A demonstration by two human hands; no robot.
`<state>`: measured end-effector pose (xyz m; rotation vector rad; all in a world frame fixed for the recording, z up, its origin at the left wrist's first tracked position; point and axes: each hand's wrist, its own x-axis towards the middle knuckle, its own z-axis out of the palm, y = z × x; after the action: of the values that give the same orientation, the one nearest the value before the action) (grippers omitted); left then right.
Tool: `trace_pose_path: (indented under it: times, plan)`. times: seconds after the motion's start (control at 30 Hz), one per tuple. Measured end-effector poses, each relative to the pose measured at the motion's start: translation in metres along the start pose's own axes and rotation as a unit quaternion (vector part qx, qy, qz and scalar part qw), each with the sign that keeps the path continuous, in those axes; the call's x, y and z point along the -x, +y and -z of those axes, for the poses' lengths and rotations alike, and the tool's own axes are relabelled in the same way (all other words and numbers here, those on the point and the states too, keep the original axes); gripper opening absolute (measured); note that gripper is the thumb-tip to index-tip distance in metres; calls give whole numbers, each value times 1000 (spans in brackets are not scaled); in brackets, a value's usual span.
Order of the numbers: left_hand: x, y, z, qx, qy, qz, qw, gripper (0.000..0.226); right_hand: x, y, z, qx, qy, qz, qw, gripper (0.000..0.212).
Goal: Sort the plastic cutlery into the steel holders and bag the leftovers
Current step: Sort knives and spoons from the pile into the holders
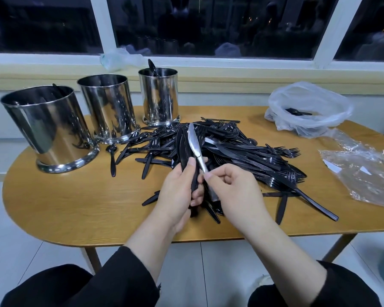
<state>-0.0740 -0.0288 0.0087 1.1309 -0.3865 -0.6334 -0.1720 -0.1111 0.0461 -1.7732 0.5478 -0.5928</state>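
Left hand (177,189) gripping a bundle of black knives (183,149); right hand (233,187) pinching a silvery knife (194,142) by its handle, above the pile (242,149) on the worktop (75,204). Light, stiff, slippery; best held by handles.

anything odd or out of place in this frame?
One thing: the silvery, metallic-looking knife pinched by the right hand stands out against the pile of black plastic cutlery. The left hand grips a bundle of black plastic knives. The three steel holders stand upright; nothing looks spilled.
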Motion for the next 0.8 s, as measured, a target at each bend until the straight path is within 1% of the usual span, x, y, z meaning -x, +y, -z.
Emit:
trace_pose_path:
  times: [0.07, 0.2, 0.3, 0.37, 0.43, 0.5, 0.53, 0.6, 0.67, 0.73, 0.8]
  plan:
    - [1, 1, -1, 0, 10, 4, 1000, 41, 1, -1, -3, 0, -26, -3, 1000, 13]
    - [3, 4, -3, -32, 27, 7, 999, 32, -1, 5, -4, 151, -9, 57, 987, 12]
    - [2, 3, -3, -40, 29, -1, 999, 22, -4, 8, 4, 208, -35, 96, 973, 8]
    - [1, 1, -1, -37, 32, -5, 999, 18, -6, 7, 14, 214, -41, 111, 970, 10]
    - [0, 1, -1, -34, 28, -4, 999, 18, -9, 5, 32, 211, -11, 104, 972, 14]
    - [0, 1, -1, -30, 18, -3, 999, 20, -17, 5, 57, 256, 19, 95, 962, 15]
    - [1, 2, -2, -25, 16, -3, 1000, 21, -21, 6, 70, 288, 21, 90, 953, 14]
    - [1, 2, -2, -14, 12, -5, 1000, 21, -28, 7, 93, 351, -12, 69, 934, 9]
    - [0, 2, -3, -5, 10, -7, 1000, 20, -32, 9, 107, 419, -75, 46, 904, 6]
    - [0, 1, -3, 0, 13, -12, 1000, 20, -34, 11, 114, 478, -133, 28, 868, 16]
    - [1, 1, -3, 0, 11, -17, 1000, 21, -35, 14, 115, 507, -164, 21, 846, 25]
